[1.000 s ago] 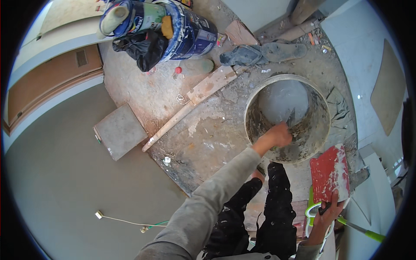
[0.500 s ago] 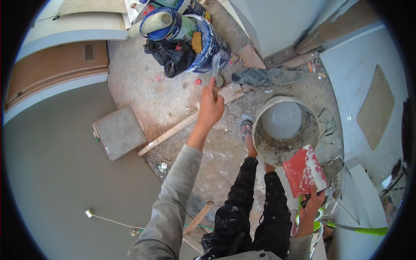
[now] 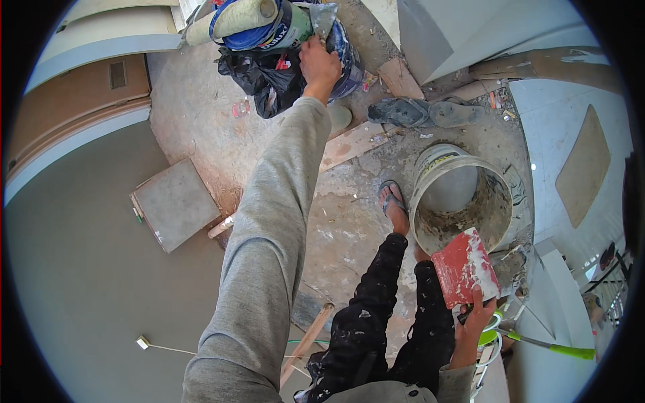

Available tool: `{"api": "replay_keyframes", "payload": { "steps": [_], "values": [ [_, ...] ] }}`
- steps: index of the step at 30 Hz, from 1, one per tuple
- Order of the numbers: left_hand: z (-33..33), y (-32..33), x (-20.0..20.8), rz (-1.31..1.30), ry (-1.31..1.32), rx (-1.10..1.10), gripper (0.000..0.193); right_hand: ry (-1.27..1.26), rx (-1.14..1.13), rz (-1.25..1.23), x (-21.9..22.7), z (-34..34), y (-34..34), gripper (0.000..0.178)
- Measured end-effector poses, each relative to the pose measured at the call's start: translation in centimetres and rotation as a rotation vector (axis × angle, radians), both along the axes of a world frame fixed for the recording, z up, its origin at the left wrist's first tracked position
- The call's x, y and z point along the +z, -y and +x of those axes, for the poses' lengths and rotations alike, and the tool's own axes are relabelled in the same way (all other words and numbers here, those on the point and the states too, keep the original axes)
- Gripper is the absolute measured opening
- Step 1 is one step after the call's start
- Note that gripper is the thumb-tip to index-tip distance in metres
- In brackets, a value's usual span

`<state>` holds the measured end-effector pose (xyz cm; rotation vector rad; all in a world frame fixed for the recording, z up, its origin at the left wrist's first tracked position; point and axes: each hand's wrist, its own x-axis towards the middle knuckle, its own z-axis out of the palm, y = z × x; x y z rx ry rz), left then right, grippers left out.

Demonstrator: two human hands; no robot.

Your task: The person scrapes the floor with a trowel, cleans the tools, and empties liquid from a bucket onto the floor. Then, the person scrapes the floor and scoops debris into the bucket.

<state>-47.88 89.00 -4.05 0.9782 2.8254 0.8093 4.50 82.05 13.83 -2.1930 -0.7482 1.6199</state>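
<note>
My left hand [image 3: 320,66] is stretched far forward, its fingers closed around a putty knife [image 3: 323,19] with a wide, smeared metal blade. Beneath that hand stands a blue paint bucket [image 3: 349,70], partly hidden by it. Low on the right, my right hand [image 3: 476,319] grips the dark handle of a red plastering trowel [image 3: 451,272] streaked with white plaster. Just beyond the trowel, a large dirty bucket [image 3: 495,208] holds something pale grey at its bottom.
A paint roller [image 3: 235,20] lies across a smaller paint bucket [image 3: 300,28] beside a black plastic bag [image 3: 265,80]. Grey flip-flops [image 3: 426,113] lie beyond the large bucket. At left sits a square slab [image 3: 178,205]; a wooden strip [image 3: 312,339] leans near my legs.
My left hand has moved forward with the putty knife, up to the blue paint bucket, and now covers the yellow sponge seen there before. My right hand keeps the trowel nearly in place.
</note>
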Motion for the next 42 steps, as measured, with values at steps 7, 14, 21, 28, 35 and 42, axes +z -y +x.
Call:
{"api": "replay_keyframes", "payload": {
  "steps": [7,14,21,28,35,42],
  "values": [
    [0.1,0.9,0.3,-0.12,0.011,0.004,0.04,-0.011,0.025,0.024,1.8,-3.3,-0.2,0.029],
    [-2.7,1.5,1.5,-0.275,-0.03,0.016,0.016,-0.027,0.053,0.072,1.9,-4.9,-0.4,0.03],
    [-1.3,3.0,4.6,-0.106,-0.185,0.058,0.016,-0.037,0.022,0.062,1.5,-4.3,0.6,0.032],
    [9.7,11.2,8.3,0.344,-0.197,0.056,0.014,0.023,-0.018,0.092,2.0,-5.5,0.6,0.026],
    [15.5,19.0,-3.4,0.02,0.342,0.151,0.016,0.026,0.032,0.071,2.2,-4.8,0.6,0.026],
    [25.9,20.6,-2.7,0.23,0.9,0.235,0.018,-0.009,0.138,0.032,0.6,-3.3,1.3,0.026]
  ]
}}
